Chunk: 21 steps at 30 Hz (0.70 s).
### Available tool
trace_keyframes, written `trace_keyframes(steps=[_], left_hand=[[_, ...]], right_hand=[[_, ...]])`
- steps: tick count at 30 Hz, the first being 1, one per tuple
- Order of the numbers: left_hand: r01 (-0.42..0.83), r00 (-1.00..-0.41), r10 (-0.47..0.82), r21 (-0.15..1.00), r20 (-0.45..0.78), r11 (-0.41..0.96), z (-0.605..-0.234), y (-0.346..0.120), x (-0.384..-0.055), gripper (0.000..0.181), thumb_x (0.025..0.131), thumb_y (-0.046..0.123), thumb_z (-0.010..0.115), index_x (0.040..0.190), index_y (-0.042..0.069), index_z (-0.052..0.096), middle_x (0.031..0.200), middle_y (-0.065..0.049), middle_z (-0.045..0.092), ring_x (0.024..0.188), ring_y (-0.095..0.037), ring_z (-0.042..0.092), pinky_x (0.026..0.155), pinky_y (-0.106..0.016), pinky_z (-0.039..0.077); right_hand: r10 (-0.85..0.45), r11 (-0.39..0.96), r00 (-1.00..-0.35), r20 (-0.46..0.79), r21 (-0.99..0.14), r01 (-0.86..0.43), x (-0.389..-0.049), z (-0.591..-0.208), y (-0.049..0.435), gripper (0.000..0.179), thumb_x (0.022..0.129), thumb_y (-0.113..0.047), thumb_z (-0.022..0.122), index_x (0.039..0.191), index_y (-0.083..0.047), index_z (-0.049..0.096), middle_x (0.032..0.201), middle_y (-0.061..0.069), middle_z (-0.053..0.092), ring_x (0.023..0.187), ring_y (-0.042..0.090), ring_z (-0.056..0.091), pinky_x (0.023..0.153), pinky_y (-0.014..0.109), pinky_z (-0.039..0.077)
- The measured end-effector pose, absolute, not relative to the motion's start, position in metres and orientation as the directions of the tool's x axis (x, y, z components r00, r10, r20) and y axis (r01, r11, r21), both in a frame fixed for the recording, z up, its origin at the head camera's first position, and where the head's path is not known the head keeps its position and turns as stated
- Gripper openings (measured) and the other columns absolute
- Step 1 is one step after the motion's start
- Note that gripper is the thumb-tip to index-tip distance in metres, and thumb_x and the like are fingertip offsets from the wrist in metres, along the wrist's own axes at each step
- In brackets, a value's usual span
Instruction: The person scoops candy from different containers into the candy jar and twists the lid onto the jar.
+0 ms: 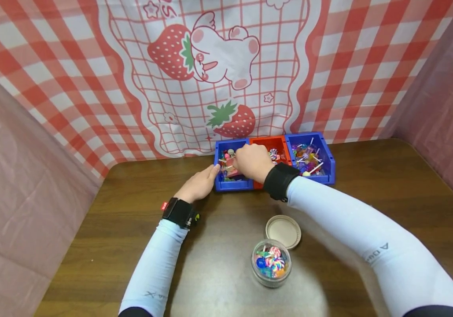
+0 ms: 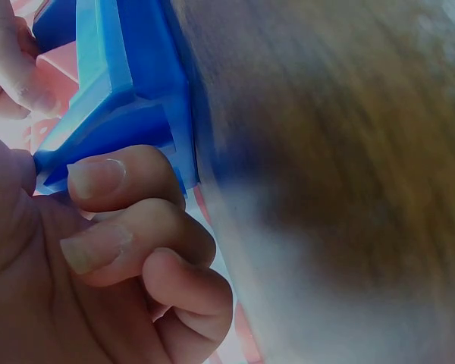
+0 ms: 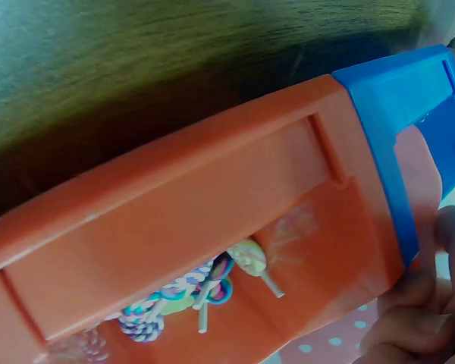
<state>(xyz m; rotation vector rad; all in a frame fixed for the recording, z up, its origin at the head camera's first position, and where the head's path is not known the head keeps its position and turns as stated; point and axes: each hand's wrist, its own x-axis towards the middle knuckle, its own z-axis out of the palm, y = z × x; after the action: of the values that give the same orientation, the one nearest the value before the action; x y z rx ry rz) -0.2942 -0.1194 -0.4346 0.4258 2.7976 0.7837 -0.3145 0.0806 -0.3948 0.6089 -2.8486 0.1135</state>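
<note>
My right hand (image 1: 254, 162) reaches into the left blue bin (image 1: 234, 185) and grips a pink scoop-like tool (image 3: 421, 171), whose far part is partly hidden. Small colourful candy pieces (image 1: 226, 156) lie around it. At that bin's outer left side, my left hand (image 1: 199, 184) holds the blue wall, its fingers curled by the corner in the left wrist view. The red bin (image 3: 174, 182) joins it on the right, with small swirl lollipops (image 3: 178, 292) inside. Part of the red bin is hidden behind my right hand in the head view.
A second blue bin (image 1: 331, 167) with small lollipops stands at the right end of the row. Nearer me on the wooden table (image 1: 131, 246) are a clear jar (image 1: 271, 281) of candy pieces and its round lid (image 1: 283, 231). A checked cloth (image 1: 349, 75) hangs behind the bins.
</note>
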Motion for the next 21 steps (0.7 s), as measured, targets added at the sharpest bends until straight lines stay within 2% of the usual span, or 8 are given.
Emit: trace_keyframes(steps=[6, 12, 21], left_hand=[[0.213, -0.939, 0.322, 0.533, -0.118, 0.819, -0.437, -0.121, -0.293, 0.067, 0.106, 0.055, 0.016, 0.155, 0.013, 0.035, 0.153, -0.010, 0.042, 0.140, -0.031, 0.039, 0.113, -0.047, 0.030], [0.224, -0.937, 0.329, 0.526, -0.115, 0.821, -0.439, -0.120, -0.294, 0.069, 0.106, 0.056, 0.015, 0.156, 0.013, 0.034, 0.154, -0.009, 0.041, 0.140, -0.030, 0.039, 0.113, -0.046, 0.029], [0.250, -0.932, 0.349, 0.527, -0.096, 0.812, -0.434, -0.118, -0.295, 0.061, 0.107, 0.051, 0.016, 0.151, 0.017, 0.041, 0.148, -0.011, 0.048, 0.135, -0.031, 0.046, 0.109, -0.049, 0.035]], right_hand=[[-0.440, 0.888, -0.871, 0.220, -0.042, -0.459, -0.313, -0.394, 0.082, 0.035, 0.091, -0.030, 0.064, 0.063, -0.010, 0.063, 0.064, 0.010, 0.061, 0.060, 0.031, 0.062, 0.057, 0.048, 0.054], [-0.413, 0.900, -0.887, 0.207, -0.059, -0.433, -0.315, -0.392, 0.084, 0.034, 0.090, -0.031, 0.063, 0.063, -0.010, 0.063, 0.070, 0.012, 0.065, 0.064, 0.033, 0.065, 0.057, 0.050, 0.054], [-0.354, 0.915, -0.922, 0.156, -0.146, -0.376, -0.320, -0.382, 0.094, 0.035, 0.091, -0.030, 0.059, 0.059, -0.014, 0.058, 0.062, 0.005, 0.058, 0.060, 0.028, 0.062, 0.056, 0.046, 0.054]])
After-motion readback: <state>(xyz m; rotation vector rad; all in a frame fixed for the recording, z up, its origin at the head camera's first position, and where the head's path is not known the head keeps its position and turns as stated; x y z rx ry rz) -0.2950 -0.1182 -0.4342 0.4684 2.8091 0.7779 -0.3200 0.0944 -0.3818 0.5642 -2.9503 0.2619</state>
